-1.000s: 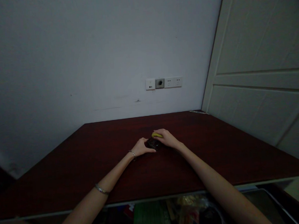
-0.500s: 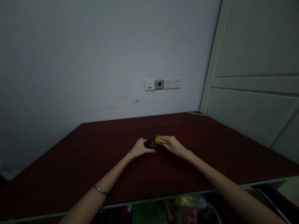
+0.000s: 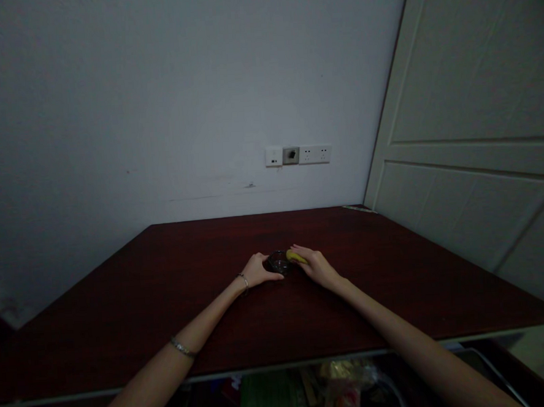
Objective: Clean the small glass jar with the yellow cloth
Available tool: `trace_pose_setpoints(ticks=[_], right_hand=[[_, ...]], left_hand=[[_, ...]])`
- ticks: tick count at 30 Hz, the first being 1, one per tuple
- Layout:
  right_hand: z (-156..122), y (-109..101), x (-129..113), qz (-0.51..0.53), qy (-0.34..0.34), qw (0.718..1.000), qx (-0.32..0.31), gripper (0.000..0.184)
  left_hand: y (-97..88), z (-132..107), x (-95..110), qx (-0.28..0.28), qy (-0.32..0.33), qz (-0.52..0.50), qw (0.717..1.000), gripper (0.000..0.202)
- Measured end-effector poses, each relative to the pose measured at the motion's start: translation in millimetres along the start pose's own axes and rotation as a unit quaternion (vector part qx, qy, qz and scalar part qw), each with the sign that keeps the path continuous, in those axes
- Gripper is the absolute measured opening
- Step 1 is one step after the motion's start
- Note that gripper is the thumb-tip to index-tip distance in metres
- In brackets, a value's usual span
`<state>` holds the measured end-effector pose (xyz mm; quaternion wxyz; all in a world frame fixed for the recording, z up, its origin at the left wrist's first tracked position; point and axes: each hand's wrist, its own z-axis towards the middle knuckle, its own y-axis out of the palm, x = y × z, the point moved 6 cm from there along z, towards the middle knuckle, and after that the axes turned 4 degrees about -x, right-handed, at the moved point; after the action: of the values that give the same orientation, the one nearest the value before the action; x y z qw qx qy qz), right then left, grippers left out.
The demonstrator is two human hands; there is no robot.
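My left hand (image 3: 256, 271) curls round the left side of a small, dark, clear glass bowl (image 3: 279, 262), its thumb along the near side. The bowl rests on the reddish-brown tabletop (image 3: 224, 323). In my right hand (image 3: 319, 268) is a yellow sponge (image 3: 295, 257), gripped between fingers and thumb at the bowl's right rim. Whether the sponge touches the glass I cannot tell. The fingers of my left hand behind the bowl are partly hidden.
Below the table's front edge, an open drawer-like space holds a green item (image 3: 274, 397), a crinkled plastic packet (image 3: 347, 371) and other clutter. A pale wall with sockets (image 3: 314, 155) stands behind, and a white panelled door (image 3: 464, 173) flanks the right side.
My right hand has moved slightly right with the yellow sponge, from over the bowl's rim to its right edge. My left hand keeps its hold on the bowl.
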<state>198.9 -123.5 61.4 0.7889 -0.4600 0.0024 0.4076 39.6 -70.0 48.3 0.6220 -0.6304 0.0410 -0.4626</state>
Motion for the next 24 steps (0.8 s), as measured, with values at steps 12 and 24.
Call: trace_pose_setpoints(ticks=[12,24], right_hand=[[-7.8,3.8,-32.3,-0.042,-0.053,0.997,-0.031,0.049],[-5.3,9.6,-41.4,-0.079,-0.042,0.995,-0.043,0.047]], left_hand=[[0.6,1.2,0.7,0.004,0.02,-0.011,1.0,0.058],[2.5,2.6,-3.0,0.01,0.009,0.001,1.0,0.053]])
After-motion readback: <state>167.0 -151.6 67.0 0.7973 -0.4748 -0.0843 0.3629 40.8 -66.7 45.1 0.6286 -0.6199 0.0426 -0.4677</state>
